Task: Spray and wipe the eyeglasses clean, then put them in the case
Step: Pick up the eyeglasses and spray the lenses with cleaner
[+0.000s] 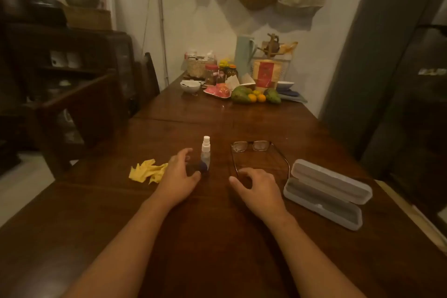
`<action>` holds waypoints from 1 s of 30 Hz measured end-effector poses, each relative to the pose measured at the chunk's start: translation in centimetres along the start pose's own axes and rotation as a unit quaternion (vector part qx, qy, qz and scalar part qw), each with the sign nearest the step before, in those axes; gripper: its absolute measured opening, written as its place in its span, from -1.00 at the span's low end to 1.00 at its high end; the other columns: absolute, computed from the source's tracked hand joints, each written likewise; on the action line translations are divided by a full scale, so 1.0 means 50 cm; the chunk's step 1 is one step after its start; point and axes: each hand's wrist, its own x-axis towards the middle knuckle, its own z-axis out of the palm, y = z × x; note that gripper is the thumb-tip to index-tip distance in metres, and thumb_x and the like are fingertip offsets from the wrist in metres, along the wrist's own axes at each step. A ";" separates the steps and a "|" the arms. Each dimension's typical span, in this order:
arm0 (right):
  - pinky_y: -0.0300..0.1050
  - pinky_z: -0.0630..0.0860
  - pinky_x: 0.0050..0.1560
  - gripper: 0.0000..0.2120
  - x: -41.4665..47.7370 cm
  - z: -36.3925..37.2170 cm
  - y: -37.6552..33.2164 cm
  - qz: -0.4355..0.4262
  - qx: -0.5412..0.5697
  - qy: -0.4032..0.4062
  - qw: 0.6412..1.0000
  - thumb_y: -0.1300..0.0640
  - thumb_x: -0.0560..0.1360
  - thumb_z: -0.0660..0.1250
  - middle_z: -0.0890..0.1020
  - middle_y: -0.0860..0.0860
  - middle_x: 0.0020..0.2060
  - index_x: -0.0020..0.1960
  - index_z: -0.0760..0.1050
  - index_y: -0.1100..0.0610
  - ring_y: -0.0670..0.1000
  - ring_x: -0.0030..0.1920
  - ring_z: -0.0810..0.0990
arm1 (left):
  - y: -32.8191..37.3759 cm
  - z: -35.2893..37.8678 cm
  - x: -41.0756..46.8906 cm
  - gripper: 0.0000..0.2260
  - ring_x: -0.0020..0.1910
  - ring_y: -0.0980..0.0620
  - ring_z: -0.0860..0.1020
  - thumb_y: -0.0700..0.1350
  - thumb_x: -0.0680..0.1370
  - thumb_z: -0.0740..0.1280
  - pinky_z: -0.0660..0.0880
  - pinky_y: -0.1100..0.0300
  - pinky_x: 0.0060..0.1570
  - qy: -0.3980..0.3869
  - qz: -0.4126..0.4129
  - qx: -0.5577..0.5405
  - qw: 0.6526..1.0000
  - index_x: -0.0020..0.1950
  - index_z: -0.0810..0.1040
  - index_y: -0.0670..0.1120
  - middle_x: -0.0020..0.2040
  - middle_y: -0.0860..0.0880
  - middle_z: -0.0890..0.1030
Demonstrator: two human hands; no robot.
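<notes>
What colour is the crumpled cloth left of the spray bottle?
Yellow; the cloth shows clearly in the head view.

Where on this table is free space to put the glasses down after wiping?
Bare wood lies between the eyeglasses and the fruit, and near the table edge around the forearms. Crowded: from yellow cloth past spray bottle to open case.

One spray bottle (205, 154). One pair of eyeglasses (251, 146). One glasses case (326, 193), lid open. One crumpled yellow cloth (147, 171). Two hands: left hand (180, 175), right hand (258, 186). One table (217, 237). At far end: two white bowls (190, 86), two small oranges (256, 98), two green fruits (240, 94), one red-and-yellow pouch (266, 72), one pale jug (244, 52). Jars there too clustered to count.
</notes>
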 end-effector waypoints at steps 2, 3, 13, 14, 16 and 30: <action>0.00 0.38 0.33 -0.60 0.004 0.002 0.002 -0.016 -0.045 0.008 0.999 -0.26 0.56 0.24 0.51 -0.10 0.32 0.33 0.49 -0.13 -0.01 0.40 0.34 | -0.001 -0.002 0.003 -0.32 0.37 0.04 0.40 -0.10 0.50 0.44 0.42 0.09 0.30 0.000 -0.002 0.004 1.000 0.52 0.18 0.13 0.45 -0.02 0.35; -0.01 0.37 0.32 -0.65 0.006 0.004 0.005 -0.022 -0.046 0.011 0.999 -0.22 0.58 0.24 0.52 -0.10 0.32 0.31 0.50 -0.13 -0.01 0.41 0.34 | -0.004 -0.001 0.003 -0.33 0.37 0.04 0.40 -0.10 0.50 0.44 0.42 0.09 0.29 -0.002 -0.002 0.009 1.000 0.52 0.18 0.13 0.45 -0.02 0.35; -0.02 0.29 0.26 -0.79 -0.039 -0.012 0.001 -0.072 -0.001 -0.037 0.997 -0.15 0.58 0.30 0.45 -0.27 0.07 0.14 0.58 -0.13 -0.04 0.45 0.15 | -0.003 -0.015 -0.006 -0.44 0.33 0.02 0.42 -0.15 0.50 0.43 0.44 0.12 0.23 0.017 -0.007 0.024 1.000 0.43 0.30 0.10 0.42 -0.05 0.35; 0.03 0.30 0.29 -0.79 -0.046 -0.015 0.000 -0.077 -0.004 -0.044 0.996 -0.15 0.58 0.31 0.42 -0.27 0.05 0.15 0.58 -0.13 -0.03 0.46 0.13 | -0.004 -0.018 -0.009 -0.53 0.24 0.06 0.45 -0.14 0.50 0.44 0.46 0.20 0.15 0.018 -0.006 0.034 0.999 0.32 0.36 0.11 0.37 -0.05 0.38; 0.06 0.32 0.31 -0.78 -0.056 -0.022 -0.004 -0.087 -0.013 -0.058 0.994 -0.15 0.57 0.32 0.42 -0.26 0.06 0.15 0.59 -0.11 -0.03 0.46 0.11 | -0.009 -0.030 -0.016 -0.67 0.01 0.16 0.44 -0.14 0.48 0.45 0.39 0.32 -0.08 0.003 0.001 0.069 0.998 0.08 0.36 0.12 0.23 -0.03 0.42; -0.08 0.39 0.12 -0.75 -0.085 -0.026 -0.032 -0.206 -0.038 -0.180 0.961 -0.31 0.48 0.30 0.45 -0.25 0.06 -0.03 0.60 -0.18 -0.20 0.24 0.22 | -0.005 -0.044 -0.089 -0.44 0.22 0.19 0.30 -0.06 0.51 0.39 0.32 0.23 0.13 -0.114 0.142 0.117 0.976 0.14 0.14 0.50 0.23 0.16 0.23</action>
